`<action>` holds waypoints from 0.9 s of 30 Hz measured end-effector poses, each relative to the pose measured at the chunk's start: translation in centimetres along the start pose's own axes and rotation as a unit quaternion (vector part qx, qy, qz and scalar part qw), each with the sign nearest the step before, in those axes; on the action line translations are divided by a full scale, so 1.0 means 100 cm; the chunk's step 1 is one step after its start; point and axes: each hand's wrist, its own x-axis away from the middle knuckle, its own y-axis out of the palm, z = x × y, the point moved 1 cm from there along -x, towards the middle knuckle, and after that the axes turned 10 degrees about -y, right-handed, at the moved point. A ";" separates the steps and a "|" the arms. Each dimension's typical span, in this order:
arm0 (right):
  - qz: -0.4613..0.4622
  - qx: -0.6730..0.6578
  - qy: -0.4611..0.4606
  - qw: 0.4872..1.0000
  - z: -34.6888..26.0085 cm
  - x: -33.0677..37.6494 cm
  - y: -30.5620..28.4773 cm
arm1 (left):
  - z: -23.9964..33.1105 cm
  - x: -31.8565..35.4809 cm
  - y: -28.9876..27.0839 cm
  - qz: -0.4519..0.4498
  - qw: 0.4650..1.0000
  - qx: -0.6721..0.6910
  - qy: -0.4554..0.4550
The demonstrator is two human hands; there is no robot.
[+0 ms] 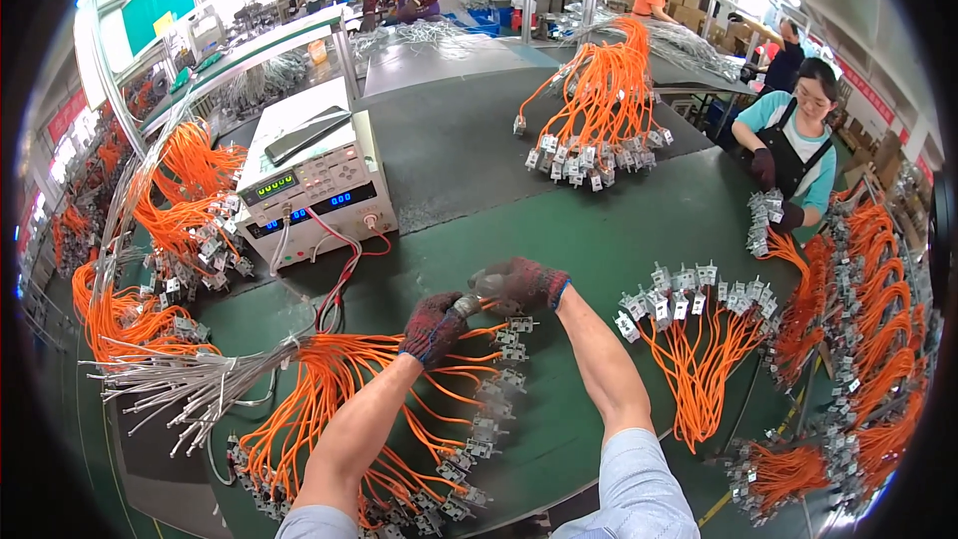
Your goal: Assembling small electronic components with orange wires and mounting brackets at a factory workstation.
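Note:
My left hand (434, 328), in a dark red and grey knit glove, is closed around a grey cable connector (466, 305). Against that connector, the fingers of my right hand (521, 285), gloved alike, are curled and partly blurred; what they hold is hidden. Beneath my left hand and forearm spreads a bundle of orange cables (334, 364). Their grey metal-like end connectors (486, 429) lie in a curved row to the right and below. At the left, the bundle continues as thin grey wires (215, 384) that are tied together.
A white test instrument (314, 180) with lit displays stands behind my left hand, red and white leads (344, 274) running from it. More orange cable bundles lie at the back (609, 90) and right (699, 369). A gloved co-worker (798, 130) handles connectors at the right table edge.

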 end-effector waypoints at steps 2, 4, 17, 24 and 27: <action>-0.024 0.071 -0.129 0.989 0.035 -0.012 -0.009 | -0.017 -0.012 0.010 0.012 0.999 -0.005 0.038; -0.023 0.058 -0.127 0.990 0.035 -0.002 -0.012 | -0.015 -0.007 0.007 0.001 0.999 0.040 -0.002; 0.104 0.359 -0.053 0.926 -0.012 0.066 0.016 | -0.013 -0.001 0.013 0.048 0.990 -0.130 -0.017; 0.249 0.216 -0.257 0.908 0.017 0.082 0.046 | -0.023 0.010 0.023 0.095 0.977 0.016 0.191; 0.230 0.273 -0.198 0.913 0.018 0.101 0.059 | -0.029 0.008 0.021 0.019 0.984 -0.010 0.175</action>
